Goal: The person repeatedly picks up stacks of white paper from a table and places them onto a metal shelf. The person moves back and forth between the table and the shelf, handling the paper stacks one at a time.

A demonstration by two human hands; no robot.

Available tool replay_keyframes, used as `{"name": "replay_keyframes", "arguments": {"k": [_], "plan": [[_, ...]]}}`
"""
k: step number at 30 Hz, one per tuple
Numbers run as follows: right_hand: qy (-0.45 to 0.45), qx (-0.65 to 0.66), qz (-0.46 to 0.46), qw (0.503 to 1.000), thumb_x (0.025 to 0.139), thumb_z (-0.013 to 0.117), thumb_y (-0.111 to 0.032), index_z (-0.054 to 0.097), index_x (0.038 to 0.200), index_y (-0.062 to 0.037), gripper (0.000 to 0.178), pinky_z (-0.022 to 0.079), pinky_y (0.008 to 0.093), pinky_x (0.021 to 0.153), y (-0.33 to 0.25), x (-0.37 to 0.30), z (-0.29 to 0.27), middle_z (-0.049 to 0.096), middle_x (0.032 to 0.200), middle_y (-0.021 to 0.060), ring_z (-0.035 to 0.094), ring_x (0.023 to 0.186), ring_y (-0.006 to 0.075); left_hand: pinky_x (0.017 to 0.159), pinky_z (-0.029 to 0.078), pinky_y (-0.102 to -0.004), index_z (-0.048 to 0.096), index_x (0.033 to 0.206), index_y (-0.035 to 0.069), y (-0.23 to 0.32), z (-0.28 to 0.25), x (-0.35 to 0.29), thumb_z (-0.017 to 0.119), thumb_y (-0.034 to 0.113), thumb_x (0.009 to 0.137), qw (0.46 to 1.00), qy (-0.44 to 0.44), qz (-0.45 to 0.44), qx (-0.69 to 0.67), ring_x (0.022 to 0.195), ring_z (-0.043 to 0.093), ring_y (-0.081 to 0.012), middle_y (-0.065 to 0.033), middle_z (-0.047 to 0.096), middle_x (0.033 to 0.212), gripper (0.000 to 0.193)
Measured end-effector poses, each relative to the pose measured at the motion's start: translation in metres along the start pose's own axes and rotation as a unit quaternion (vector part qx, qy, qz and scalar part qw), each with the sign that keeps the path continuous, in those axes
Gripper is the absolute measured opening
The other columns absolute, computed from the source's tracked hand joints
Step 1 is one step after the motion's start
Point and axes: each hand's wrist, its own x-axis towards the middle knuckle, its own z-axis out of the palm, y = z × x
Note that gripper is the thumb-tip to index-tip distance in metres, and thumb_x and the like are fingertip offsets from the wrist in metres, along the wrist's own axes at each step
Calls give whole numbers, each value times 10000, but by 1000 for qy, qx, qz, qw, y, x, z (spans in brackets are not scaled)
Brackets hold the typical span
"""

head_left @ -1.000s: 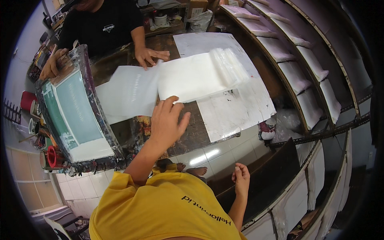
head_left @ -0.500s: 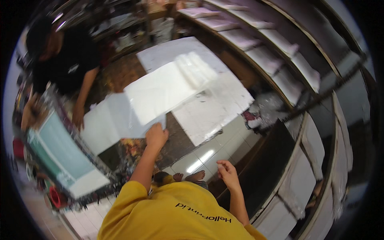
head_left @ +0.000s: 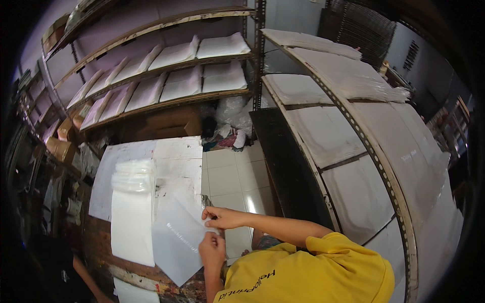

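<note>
A translucent, pale plastic sheet or bag (head_left: 177, 242) with white print hangs at a slant from my hands, beside the table's right side. My left hand (head_left: 212, 248) is closed on its near edge, fingers pinched together. Just beyond it, my right hand (head_left: 222, 218) reaches across from the right and pinches the same sheet near its corner. To the left lies a stack of translucent white plastic bags (head_left: 132, 222), their far ends bunched up and shiny.
The stack rests on a white board (head_left: 177, 166) on a stained table (head_left: 98, 232). Shelves (head_left: 166, 70) with piles of plastic sheets stand at the back, and a tall rack (head_left: 374, 151) with more piles rises on my right. A person in dark clothing (head_left: 60, 267) is at lower left.
My view has swung to the right, toward the shelves. My left hand has brought one sheet away from the left, and my right hand, formerly apart, now grips it too.
</note>
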Motion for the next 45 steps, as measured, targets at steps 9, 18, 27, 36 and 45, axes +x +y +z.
{"name": "replay_keyframes", "arguments": {"k": [9,18,27,36,45], "plan": [[72,-202,-132,968,861,583,-150,544,1054,-46,222,483,362,798,-15,2,-112,599,947,107,586,911,213,588,488,-326,609,879,-34,35,0,12,612,50,875,987,-16,129,-96,601,595,-203,-125,632,715,84],[290,-407,22,866,915,600,-232,685,1072,-94,226,500,315,819,-283,-85,-287,661,983,36,589,936,147,574,443,-331,575,873,-51,-69,-15,20,594,43,888,991,125,6,-40,624,521,-169,-96,562,716,97],[645,-234,-76,723,876,628,-208,665,922,-101,122,457,263,567,-336,-301,-445,619,763,22,553,626,111,586,428,-381,565,863,-28,-120,1,10,606,21,854,987,153,9,55,622,509,-271,-135,529,752,64],[738,-128,46,661,880,636,-97,588,844,-49,77,503,218,484,-275,-350,-434,612,694,33,578,550,84,569,401,-382,574,857,-20,-120,-1,20,618,35,849,985,142,1,101,608,490,-268,-127,511,726,71],[686,-173,144,692,847,664,-106,598,691,-31,185,443,236,431,-267,-342,-393,604,618,71,541,485,109,579,401,-388,573,855,-21,-115,-3,20,616,39,855,986,140,3,91,614,478,-280,-127,507,720,73]]}}
